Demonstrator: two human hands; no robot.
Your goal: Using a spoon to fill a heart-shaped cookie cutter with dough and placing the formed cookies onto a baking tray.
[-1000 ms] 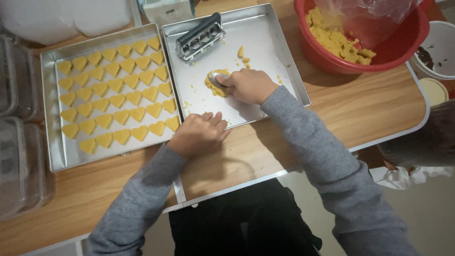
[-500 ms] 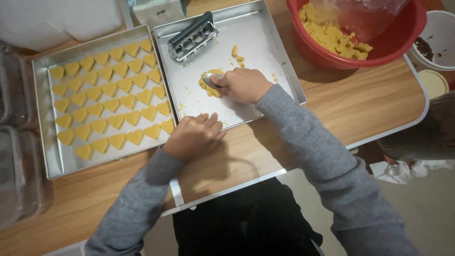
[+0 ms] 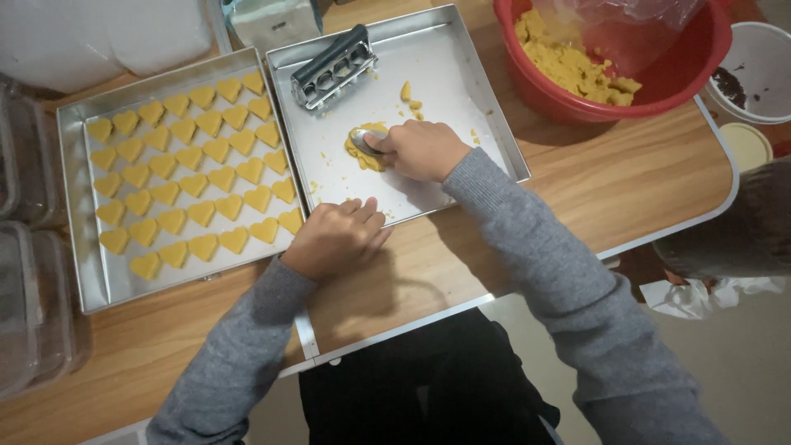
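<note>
My right hand (image 3: 422, 150) grips a metal spoon (image 3: 365, 140) and presses its bowl onto a flat lump of yellow dough (image 3: 362, 154) in the right-hand metal tray (image 3: 470, 91). My left hand (image 3: 336, 237) rests, fingers loosely curled and holding nothing, on the near rim of that tray, touching the wooden table (image 3: 527, 214). A grey metal cookie cutter block (image 3: 333, 67) lies at the tray's far left corner. Small dough scraps (image 3: 409, 92) sit beyond the spoon.
The left tray (image 3: 82, 247) holds several rows of yellow heart-shaped dough pieces (image 3: 191, 165). A red bowl (image 3: 610, 49) of yellow dough stands at the far right, with a white cup (image 3: 754, 70) and a round lid (image 3: 746, 144) beside it. Clear plastic boxes (image 3: 25, 280) line the left edge.
My right hand has shifted the spoon slightly over the dough lump. The view has drifted a little. My left hand stays on the tray rim.
</note>
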